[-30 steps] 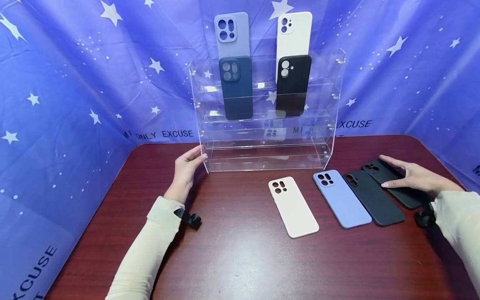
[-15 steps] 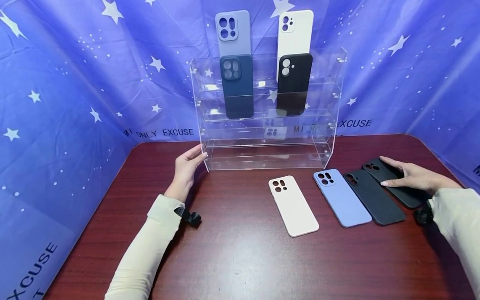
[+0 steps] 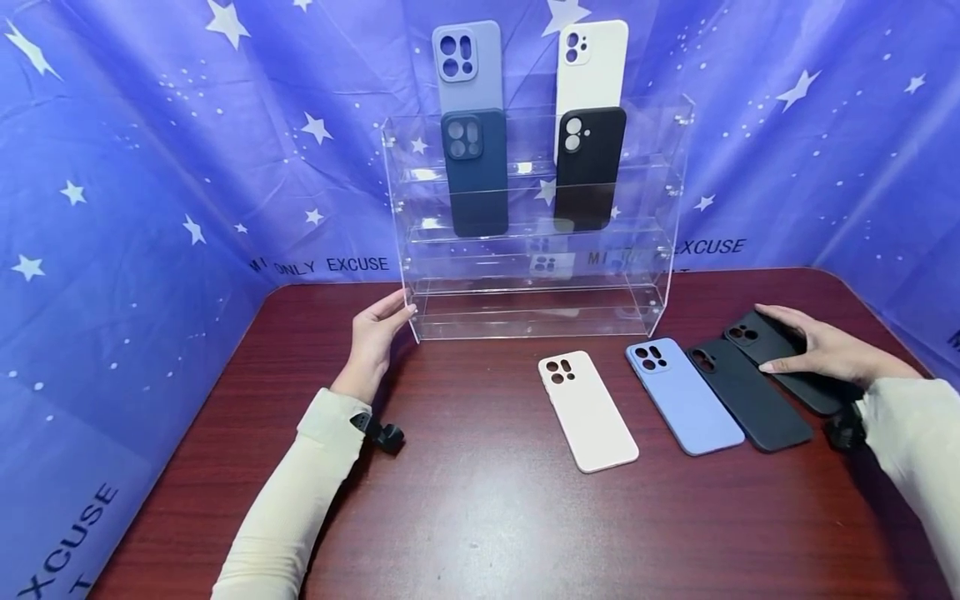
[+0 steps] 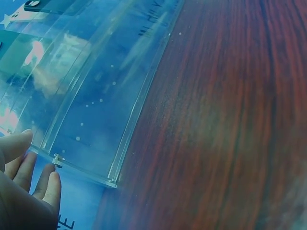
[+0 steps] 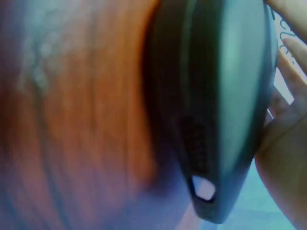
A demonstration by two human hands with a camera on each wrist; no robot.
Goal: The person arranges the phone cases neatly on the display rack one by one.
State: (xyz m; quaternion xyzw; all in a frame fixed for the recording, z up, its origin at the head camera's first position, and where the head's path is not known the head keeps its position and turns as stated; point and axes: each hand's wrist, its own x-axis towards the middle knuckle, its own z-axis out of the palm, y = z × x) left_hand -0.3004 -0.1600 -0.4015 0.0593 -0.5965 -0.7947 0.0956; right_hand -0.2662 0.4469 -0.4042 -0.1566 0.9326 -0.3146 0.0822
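In the head view, my left hand (image 3: 371, 337) pinches the left side panel of a clear acrylic display stand (image 3: 525, 325). The left wrist view shows the thumb on one side of that panel and fingers on the other. Over on the right, my right hand (image 3: 836, 354) holds a black phone case (image 3: 776, 337), thumb at its near edge and fingers at the far one. The right wrist view has this case (image 5: 240, 96) tilted up close. Beside it lie another black case (image 3: 750, 396), a light blue case (image 3: 690, 400) and a cream case (image 3: 588, 412).
On the stand's upper tiers lean a pale blue case (image 3: 487, 75), a navy case (image 3: 480, 196), a white case (image 3: 603, 79) and a black case (image 3: 592, 171). A starry blue curtain (image 3: 315, 175) rises behind the dark red wooden table (image 3: 450, 508).
My right hand and the camera end of the black case it holds have risen slightly. My left hand stays at the stand, and the other cases lie as before.
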